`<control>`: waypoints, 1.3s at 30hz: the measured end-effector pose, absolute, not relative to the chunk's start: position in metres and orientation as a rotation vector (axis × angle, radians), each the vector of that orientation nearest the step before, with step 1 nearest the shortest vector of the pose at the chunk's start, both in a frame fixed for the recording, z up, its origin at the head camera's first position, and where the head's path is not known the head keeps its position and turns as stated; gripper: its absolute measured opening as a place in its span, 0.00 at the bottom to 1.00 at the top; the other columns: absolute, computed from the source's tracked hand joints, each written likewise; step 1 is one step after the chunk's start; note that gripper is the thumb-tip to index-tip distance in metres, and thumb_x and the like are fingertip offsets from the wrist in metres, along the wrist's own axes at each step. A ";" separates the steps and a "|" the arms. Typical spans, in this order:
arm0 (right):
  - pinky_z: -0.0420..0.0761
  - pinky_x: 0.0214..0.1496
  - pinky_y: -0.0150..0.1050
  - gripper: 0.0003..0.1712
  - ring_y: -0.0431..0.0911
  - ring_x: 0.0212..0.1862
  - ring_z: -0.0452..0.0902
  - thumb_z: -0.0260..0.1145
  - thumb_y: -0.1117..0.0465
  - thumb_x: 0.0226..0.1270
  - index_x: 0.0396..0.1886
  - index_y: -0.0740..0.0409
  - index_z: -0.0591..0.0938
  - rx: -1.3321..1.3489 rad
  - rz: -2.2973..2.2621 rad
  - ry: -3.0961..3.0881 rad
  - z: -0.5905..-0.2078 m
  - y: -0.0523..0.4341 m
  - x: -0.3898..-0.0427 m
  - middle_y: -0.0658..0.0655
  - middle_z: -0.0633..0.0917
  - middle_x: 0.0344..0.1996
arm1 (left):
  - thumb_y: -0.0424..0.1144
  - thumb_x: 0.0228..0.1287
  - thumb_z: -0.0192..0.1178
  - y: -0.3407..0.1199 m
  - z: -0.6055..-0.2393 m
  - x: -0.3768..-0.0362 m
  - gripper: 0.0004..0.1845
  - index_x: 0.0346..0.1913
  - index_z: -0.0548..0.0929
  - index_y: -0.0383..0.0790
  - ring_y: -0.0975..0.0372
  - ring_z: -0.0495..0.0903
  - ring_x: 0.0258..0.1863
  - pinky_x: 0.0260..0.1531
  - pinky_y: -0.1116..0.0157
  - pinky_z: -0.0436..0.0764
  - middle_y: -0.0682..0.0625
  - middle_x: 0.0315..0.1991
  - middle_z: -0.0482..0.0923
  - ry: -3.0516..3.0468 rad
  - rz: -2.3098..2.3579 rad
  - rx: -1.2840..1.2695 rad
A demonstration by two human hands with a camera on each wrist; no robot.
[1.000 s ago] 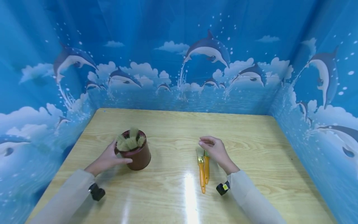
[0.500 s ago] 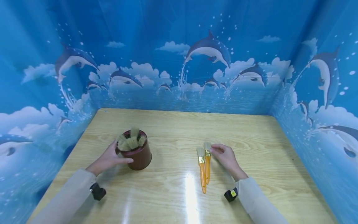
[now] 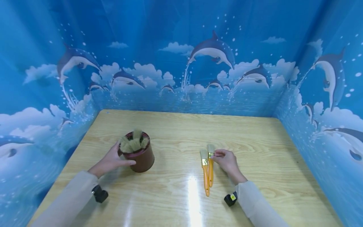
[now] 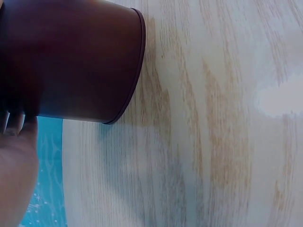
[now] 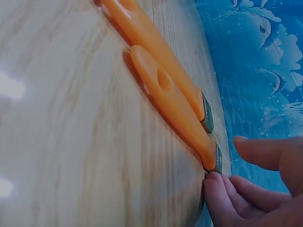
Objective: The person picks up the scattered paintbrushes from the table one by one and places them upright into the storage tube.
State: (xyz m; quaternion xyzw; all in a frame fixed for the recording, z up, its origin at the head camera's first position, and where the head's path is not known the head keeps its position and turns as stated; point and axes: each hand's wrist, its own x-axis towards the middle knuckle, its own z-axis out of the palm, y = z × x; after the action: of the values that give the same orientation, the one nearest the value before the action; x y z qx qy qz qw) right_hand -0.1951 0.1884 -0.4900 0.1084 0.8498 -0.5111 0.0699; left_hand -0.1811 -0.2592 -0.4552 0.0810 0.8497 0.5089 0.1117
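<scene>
1. My right hand (image 3: 228, 162) has come down from above the brushes a second ago; its fingertips (image 5: 215, 187) now touch the metal ferrule of the nearer orange-handled paintbrush (image 3: 210, 165), curled as if to pinch it, though I cannot tell whether they grip it yet.
2. My left hand (image 3: 109, 160) has not moved: it holds the side of the round reddish-brown plastic pot (image 3: 141, 157), thumb in front.
3. A second orange-handled paintbrush (image 3: 204, 171) lies touching the first on its left, both flat on the pale wooden table (image 3: 175, 132), bristles pointing away from me. Nothing blocks them.
4. Tan brush bristles (image 3: 133, 143) stand up out of the pot.
</scene>
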 end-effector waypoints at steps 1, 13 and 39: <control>0.82 0.49 0.40 0.25 0.51 0.47 0.80 0.71 0.63 0.58 0.54 0.67 0.78 0.326 -1.532 2.567 -0.490 0.187 -0.196 0.62 0.84 0.44 | 0.44 0.51 0.73 -0.259 -0.455 -0.181 0.58 0.76 0.42 0.41 0.40 0.49 0.72 0.68 0.39 0.53 0.36 0.74 0.47 2.493 1.496 0.238; 0.77 0.31 0.33 0.20 0.45 0.31 0.77 0.75 0.64 0.51 0.44 0.69 0.82 0.235 -1.280 2.810 -0.494 0.176 -0.197 0.57 0.83 0.30 | 0.45 0.50 0.74 -0.257 -0.448 -0.178 0.60 0.76 0.41 0.41 0.38 0.49 0.71 0.67 0.39 0.54 0.35 0.74 0.46 2.488 1.478 0.212; 0.75 0.26 0.32 0.11 0.44 0.27 0.73 0.68 0.64 0.57 0.36 0.68 0.81 0.286 -1.321 2.691 -0.487 0.186 -0.193 0.57 0.80 0.27 | 0.44 0.51 0.73 -0.259 -0.451 -0.179 0.59 0.76 0.42 0.41 0.38 0.50 0.71 0.67 0.38 0.55 0.35 0.74 0.47 2.492 1.496 0.242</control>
State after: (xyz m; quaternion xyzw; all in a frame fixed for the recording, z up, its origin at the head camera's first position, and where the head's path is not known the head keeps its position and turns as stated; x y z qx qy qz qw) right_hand -0.1934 0.1862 -0.4875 0.0947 0.8917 -0.4378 0.0650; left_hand -0.1786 -0.2591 -0.4510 0.0825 0.8490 0.5098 0.1122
